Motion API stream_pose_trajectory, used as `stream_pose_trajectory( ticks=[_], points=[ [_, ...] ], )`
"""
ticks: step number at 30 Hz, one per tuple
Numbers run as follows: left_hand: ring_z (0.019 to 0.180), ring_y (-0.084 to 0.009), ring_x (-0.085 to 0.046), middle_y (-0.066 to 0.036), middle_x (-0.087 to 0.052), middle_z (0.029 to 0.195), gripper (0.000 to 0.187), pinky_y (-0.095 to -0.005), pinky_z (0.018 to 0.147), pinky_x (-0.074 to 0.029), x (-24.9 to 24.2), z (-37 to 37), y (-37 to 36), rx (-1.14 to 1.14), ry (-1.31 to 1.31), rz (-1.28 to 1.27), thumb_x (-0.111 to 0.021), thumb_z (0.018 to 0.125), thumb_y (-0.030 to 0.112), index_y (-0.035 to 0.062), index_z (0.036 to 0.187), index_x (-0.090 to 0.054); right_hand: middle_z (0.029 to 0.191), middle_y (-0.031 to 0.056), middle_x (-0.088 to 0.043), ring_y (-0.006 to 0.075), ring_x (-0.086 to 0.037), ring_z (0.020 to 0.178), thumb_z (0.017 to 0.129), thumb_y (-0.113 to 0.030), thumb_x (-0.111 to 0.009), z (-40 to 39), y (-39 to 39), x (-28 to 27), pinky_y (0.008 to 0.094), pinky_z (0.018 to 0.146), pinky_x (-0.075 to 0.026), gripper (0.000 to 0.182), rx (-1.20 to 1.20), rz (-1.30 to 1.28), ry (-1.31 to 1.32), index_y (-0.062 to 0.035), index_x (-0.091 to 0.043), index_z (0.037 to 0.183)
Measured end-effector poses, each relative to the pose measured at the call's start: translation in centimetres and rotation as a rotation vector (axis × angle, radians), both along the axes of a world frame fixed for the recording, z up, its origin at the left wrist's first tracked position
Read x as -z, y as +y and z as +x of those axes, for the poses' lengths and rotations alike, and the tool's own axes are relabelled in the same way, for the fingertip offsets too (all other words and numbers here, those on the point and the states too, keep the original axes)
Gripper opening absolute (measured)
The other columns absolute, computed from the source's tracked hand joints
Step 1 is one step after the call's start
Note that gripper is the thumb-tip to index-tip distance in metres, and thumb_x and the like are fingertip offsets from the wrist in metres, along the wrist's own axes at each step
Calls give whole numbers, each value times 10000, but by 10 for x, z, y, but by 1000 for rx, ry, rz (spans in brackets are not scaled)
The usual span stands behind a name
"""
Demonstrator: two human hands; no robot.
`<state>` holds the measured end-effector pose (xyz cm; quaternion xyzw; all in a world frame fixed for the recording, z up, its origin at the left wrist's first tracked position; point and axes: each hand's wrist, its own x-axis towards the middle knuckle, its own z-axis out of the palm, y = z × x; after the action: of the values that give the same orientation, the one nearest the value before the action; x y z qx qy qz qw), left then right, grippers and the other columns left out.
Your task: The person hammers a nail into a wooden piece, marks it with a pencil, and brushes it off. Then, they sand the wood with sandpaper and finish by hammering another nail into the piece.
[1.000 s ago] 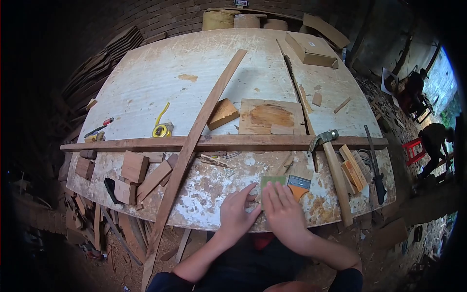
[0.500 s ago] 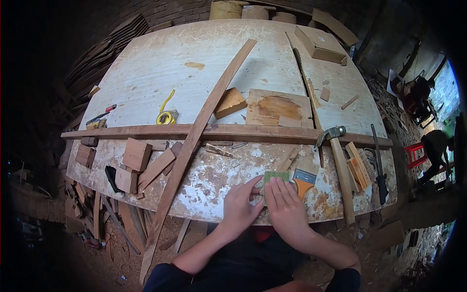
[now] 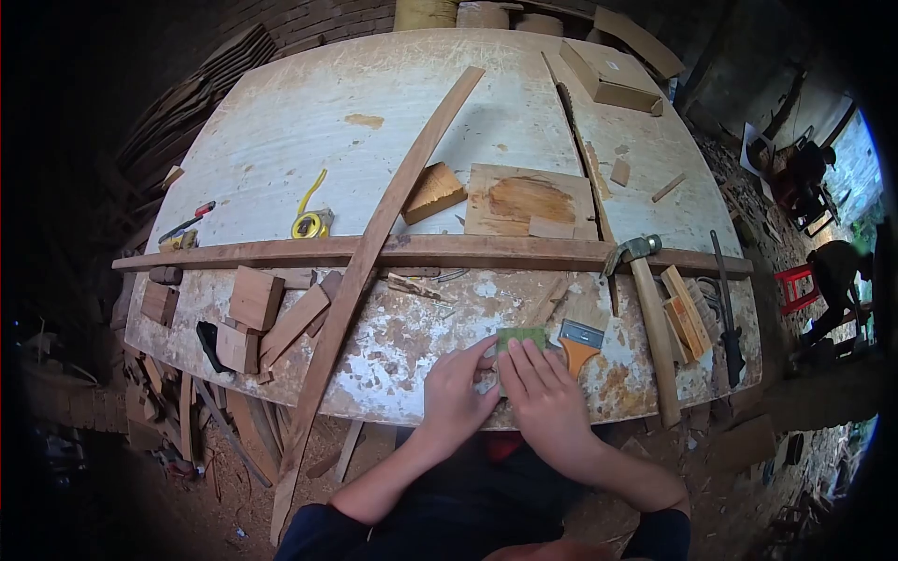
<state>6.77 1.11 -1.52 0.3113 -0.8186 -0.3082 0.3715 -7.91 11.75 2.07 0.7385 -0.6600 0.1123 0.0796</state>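
A square green sheet that looks like sandpaper point(image 3: 524, 335) lies close to the bench's near edge, mostly covered by fingers. Straight and close together, the fingers of my right hand point(image 3: 547, 402) press down flat over it. My left hand point(image 3: 456, 391) curls along its left side, thumb and fingers closed around a small piece whose kind I cannot tell. Just right of the green sheet lies a paintbrush point(image 3: 581, 348) with an orange handle. A hammer point(image 3: 652, 327) rests farther right, its head on a long wooden beam.
The long beam point(image 3: 524, 251) crosses the bench, with a slanting strip point(image 3: 374, 245) over it. Wood blocks point(image 3: 255, 297) and a tape measure point(image 3: 312, 222) lie left; a stained board point(image 3: 528, 201) lies beyond the beam. Pale wood pieces point(image 3: 687, 313) and a long dark tool point(image 3: 731, 337) lie right.
The whole view has shifted slightly. Both hands and the green sheet have moved a little left relative to the paintbrush, keeping the same pose.
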Motion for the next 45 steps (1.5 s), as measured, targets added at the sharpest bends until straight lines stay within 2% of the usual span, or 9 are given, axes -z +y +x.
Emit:
stream_pose_trajectory(
  ticks=[5,9,13,17,28,32,35,39,45],
  points=[
    [721,-199,-697,-89,-780,914,640,-334,675,-580,1,-3,-1,4,8,-18,-948,761,79,43,1362,-730,1472,261,-665,390,-626,1418,905,-148,-676,-4,-10,-2,528,1225,-450,559,140,12,135,60,-641,1423],
    [724,-198,-696,-92,-780,915,637,-333,679,-578,1,-1,-2,12,5,-25,-940,763,56,41,1364,-727,1485,271,-658,448,-625,1404,918,-158,-669,-34,-18,-18,533,1222,-453,556,67,33,-62,90,-643,1415],
    [737,-200,-701,-92,-780,913,634,-336,689,-579,4,-3,-1,-2,3,-14,-935,763,51,47,1362,-725,1491,206,-678,387,-642,1404,925,-158,-669,11,-4,-5,533,1227,-440,556,59,44,107,44,-646,1443],
    [735,-204,-698,-95,-771,913,618,-345,715,-584,0,-5,0,-10,24,-38,-928,770,53,51,1353,-724,1459,248,-692,417,-674,1357,913,-157,-675,-33,-23,-20,543,1210,-458,523,165,23,21,60,-674,1389],
    [830,-325,-647,-130,-657,907,551,-430,757,-530,-5,-1,-2,7,15,-121,-849,773,-25,26,1306,-723,1471,246,-678,413,-650,1367,899,-90,-671,-18,-6,-33,487,1201,-468,559,74,75,34,74,-625,1431],
    [875,-341,-614,-128,-639,915,512,-443,796,-494,-11,-1,-1,-12,4,-244,-805,790,-74,11,1289,-734,1500,273,-652,392,-618,1429,885,0,-656,-23,12,-69,512,1226,-445,573,55,10,-330,100,-612,1448],
    [894,-320,-624,-108,-657,949,442,-428,809,-497,-8,-2,-2,26,-14,-268,-820,784,-73,45,1209,-789,1521,272,-637,382,-586,1469,889,31,-638,-26,9,-84,530,1241,-428,581,22,-147,-332,97,-609,1465],
    [943,-311,-661,-95,-691,1013,382,-408,839,-519,-11,-1,-2,78,23,-291,-851,787,-40,65,1154,-817,1526,258,-640,384,-572,1484,920,0,-625,-45,-7,-59,535,1257,-414,560,77,-61,-144,87,-605,1473],
    [973,-324,-693,-113,-747,1070,511,-423,877,-536,-12,-4,-1,49,91,-178,-892,817,17,13,1309,-752,1541,246,-631,372,-559,1501,939,-45,-621,-52,-9,-17,540,1283,-381,553,70,16,-98,79,-602,1477]
  ],
)
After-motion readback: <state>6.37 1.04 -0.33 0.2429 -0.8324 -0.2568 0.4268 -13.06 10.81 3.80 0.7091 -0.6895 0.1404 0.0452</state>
